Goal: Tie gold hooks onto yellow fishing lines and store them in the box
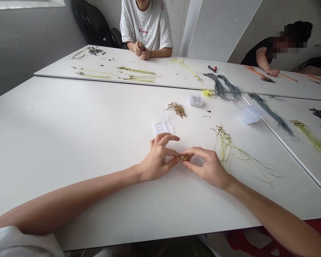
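Observation:
Between my two hands, just above the white table, is a small bundle of gold hooks and yellow-green line (185, 158). My left hand (162, 156) pinches its left end with thumb and index finger, the other fingers raised. At its right end, the thumb and fingertips of my right hand (205, 165) close on it. Beyond my left hand lies a small open clear box (163, 127). A pile of gold hooks (177, 109) rests behind that box. Hooks with long yellow-green lines (226, 142) spread out to the right of my right hand.
A closed clear box (196, 101), yellow threads (209, 93) and a clear container (250, 114) sit farther back. Grey-blue line bundles (222, 85) lie across the table seam. A person in a white shirt (147, 25) sits opposite; another person leans in at the right.

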Demonstrator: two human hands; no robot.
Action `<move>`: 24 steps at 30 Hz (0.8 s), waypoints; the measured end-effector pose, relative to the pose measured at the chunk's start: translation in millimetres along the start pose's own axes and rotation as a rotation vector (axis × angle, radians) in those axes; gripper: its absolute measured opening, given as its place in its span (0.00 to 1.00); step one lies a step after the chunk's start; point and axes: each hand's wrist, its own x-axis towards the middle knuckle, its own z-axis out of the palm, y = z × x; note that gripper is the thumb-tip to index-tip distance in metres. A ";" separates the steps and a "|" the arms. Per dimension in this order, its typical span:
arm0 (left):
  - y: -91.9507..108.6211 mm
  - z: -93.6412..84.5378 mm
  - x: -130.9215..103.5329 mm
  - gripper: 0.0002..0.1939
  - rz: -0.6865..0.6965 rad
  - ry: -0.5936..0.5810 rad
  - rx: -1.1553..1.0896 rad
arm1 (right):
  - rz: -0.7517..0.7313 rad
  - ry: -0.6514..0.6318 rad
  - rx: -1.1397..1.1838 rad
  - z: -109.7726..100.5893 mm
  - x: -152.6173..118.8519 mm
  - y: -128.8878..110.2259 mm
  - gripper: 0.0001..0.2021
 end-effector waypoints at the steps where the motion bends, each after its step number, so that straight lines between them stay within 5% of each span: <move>1: -0.3 0.4 -0.3 0.10 -0.002 -0.001 -0.001 | -0.023 0.021 -0.037 1.5 -0.5 0.6 0.08; 12: -3.1 5.8 -2.0 0.10 0.057 0.031 0.090 | -0.236 0.055 -0.383 8.6 -0.6 8.3 0.08; 24: 1.0 4.1 -2.5 0.13 0.143 0.059 0.268 | -0.268 0.022 -0.407 9.2 1.7 10.8 0.08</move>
